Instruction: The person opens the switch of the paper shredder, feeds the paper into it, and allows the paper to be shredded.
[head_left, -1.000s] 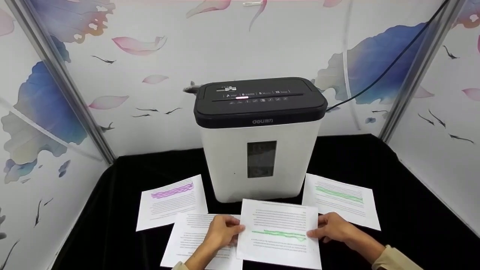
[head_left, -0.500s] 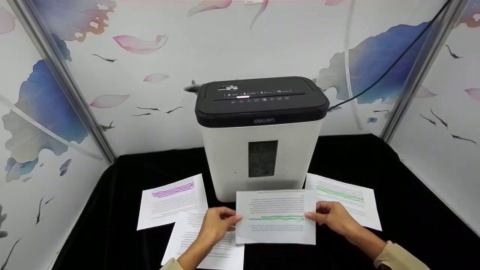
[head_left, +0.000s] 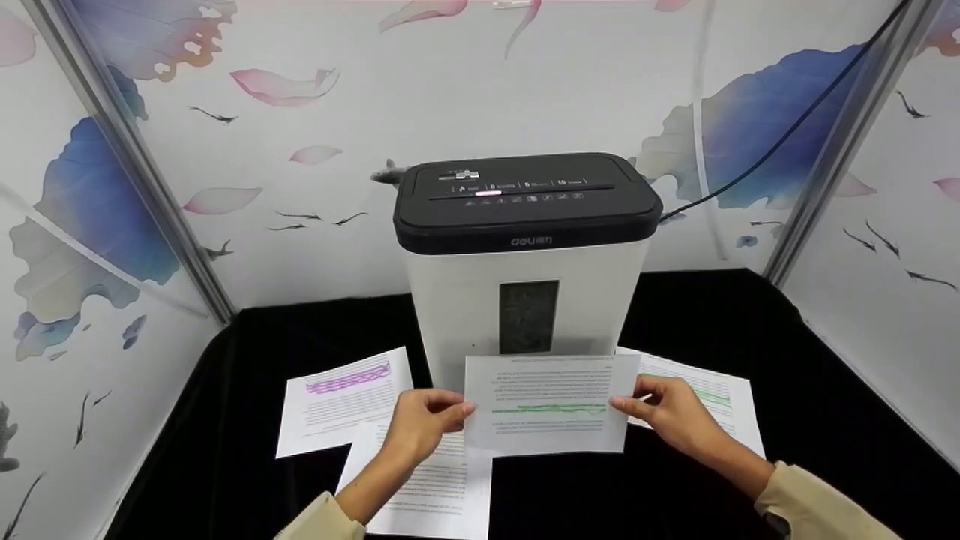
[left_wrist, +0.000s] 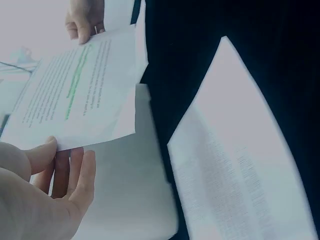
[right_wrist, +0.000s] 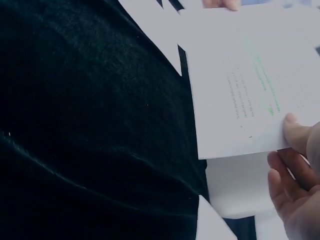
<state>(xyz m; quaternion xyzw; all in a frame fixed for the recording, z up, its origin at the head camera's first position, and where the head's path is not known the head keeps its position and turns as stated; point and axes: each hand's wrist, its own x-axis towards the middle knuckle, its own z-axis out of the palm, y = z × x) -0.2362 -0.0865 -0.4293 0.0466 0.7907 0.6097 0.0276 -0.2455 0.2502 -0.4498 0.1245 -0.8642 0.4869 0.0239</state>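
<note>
Between both hands hangs a printed sheet of paper (head_left: pixel 551 431) with a green highlighter streak, held in front of the shredder's lower body. My left hand (head_left: pixel 424 424) pinches its left edge between thumb and fingers; the left wrist view shows the thumb (left_wrist: pixel 45 155) on top and fingers beneath. At the opposite edge, my right hand (head_left: pixel 667 412) pinches the sheet the same way, its thumb (right_wrist: pixel 297 132) on the printed face. The paper shredder (head_left: pixel 442 315) is white with a black top, and a narrow feed slot (head_left: pixel 592 187) runs across that top. A small pink light glows beside the slot.
A purple-marked sheet (head_left: pixel 337 409) lies at left, partly under a plain printed sheet (head_left: pixel 439 487). At right a green-marked sheet (head_left: pixel 731 401) lies partly behind my right hand. Black cloth (head_left: pixel 712 315) covers the table; a black cable (head_left: pixel 772 157) rises from the shredder's right side.
Both hands have lifted the pinched sheet up and toward the shredder, its top edge rising over the machine's front. The other sheets have stayed in place.
</note>
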